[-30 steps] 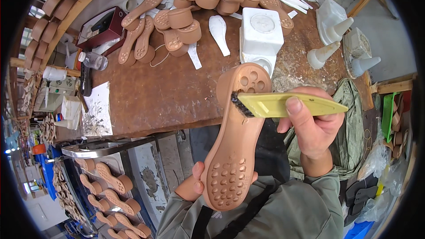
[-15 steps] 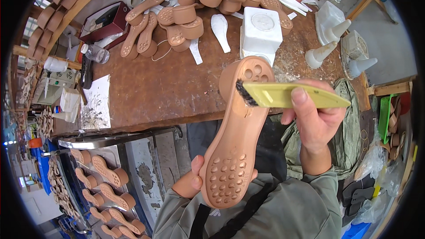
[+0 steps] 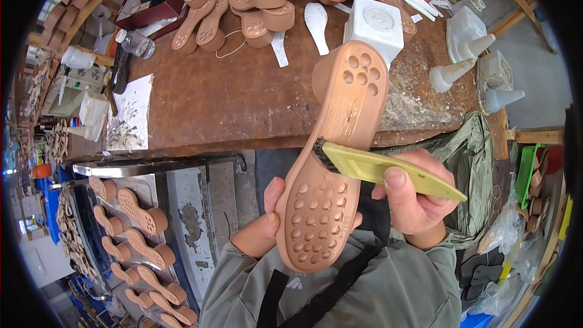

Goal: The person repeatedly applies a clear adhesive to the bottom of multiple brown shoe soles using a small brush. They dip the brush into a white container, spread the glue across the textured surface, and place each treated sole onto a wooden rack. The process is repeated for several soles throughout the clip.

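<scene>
- The left hand (image 3: pixel 267 222) is clamped on the toe end of a tan rubber shoe sole (image 3: pixel 331 158), thumb along its left edge, fingers hidden behind it.
- The sole is held tread side up in the middle of the view, toe toward the person's chest at 6 o'clock and heel with its round holes toward 12 o'clock, above the near edge of the table (image 3: pixel 243 103).
- The right hand (image 3: pixel 413 197), at 3 o'clock from the sole, is closed around the handle of a yellow-green brush (image 3: pixel 388 170); the thumb lies on top of the handle.
- The brush's dark bristles touch the sole's waist at its left edge, with the handle running out toward 4 o'clock.
- At 8 o'clock, below the table, more tan soles (image 3: pixel 136 231) lie in rows on a grey rack.
- On the table at 12 o'clock stands a white square container (image 3: pixel 376 24), just behind the held sole's heel.
- At 2 o'clock stand white bottles with cone nozzles (image 3: pixel 452 73).
- Farthest off, at 11 to 12 o'clock, a heap of tan soles and heel pieces (image 3: pixel 261 3) lies beside a dark red box (image 3: pixel 152 6).
</scene>
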The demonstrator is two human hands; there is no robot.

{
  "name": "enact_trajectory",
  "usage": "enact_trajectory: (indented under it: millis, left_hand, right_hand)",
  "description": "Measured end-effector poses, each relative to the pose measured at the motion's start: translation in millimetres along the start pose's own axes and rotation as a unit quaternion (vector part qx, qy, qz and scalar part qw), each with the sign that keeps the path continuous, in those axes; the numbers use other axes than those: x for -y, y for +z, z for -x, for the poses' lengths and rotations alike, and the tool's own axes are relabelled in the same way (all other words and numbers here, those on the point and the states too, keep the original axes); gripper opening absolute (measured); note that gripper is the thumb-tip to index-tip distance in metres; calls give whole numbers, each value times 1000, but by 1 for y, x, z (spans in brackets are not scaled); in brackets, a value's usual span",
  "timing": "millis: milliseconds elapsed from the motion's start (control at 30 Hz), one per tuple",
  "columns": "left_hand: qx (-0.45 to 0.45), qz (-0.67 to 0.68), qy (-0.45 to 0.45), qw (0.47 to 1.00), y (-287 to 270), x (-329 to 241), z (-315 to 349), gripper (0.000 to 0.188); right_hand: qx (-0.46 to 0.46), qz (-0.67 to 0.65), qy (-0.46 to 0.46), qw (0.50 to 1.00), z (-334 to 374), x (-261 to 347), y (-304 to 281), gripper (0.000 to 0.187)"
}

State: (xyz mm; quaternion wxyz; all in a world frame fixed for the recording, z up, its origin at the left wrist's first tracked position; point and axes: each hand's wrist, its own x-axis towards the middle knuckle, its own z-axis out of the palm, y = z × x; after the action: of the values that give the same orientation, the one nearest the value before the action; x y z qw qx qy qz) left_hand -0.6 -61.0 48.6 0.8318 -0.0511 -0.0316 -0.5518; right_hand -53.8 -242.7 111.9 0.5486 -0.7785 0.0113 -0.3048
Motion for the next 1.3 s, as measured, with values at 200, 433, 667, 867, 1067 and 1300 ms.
enact_trajectory:
  millis: [200,433,667,867,1067,1300]
  left_hand:
    - [33,-14,74,997,-3,2,-8,87]
    - [87,-89,146,981,-12,-7,-21,81]
    - [68,-189,194,960,-24,-10,-15,82]
    - [115,-146,176,967,-23,-12,-22,79]
    - [104,-58,50,992,-19,-19,-18,80]
    - [83,-47,31,995,-9,-20,-20,76]
  right_hand:
    - [47,1,-88,995,2,-1,11,20]
    - [66,-16,-121,990,9,-3,19,22]
    - [96,-20,-122,988,15,5,21,22]
    - [122,-49,-160,978,16,10,22,23]
    - [181,-71,-172,966,23,13,16,25]
    - [-57,-61,76,994,-14,-4,9,11]
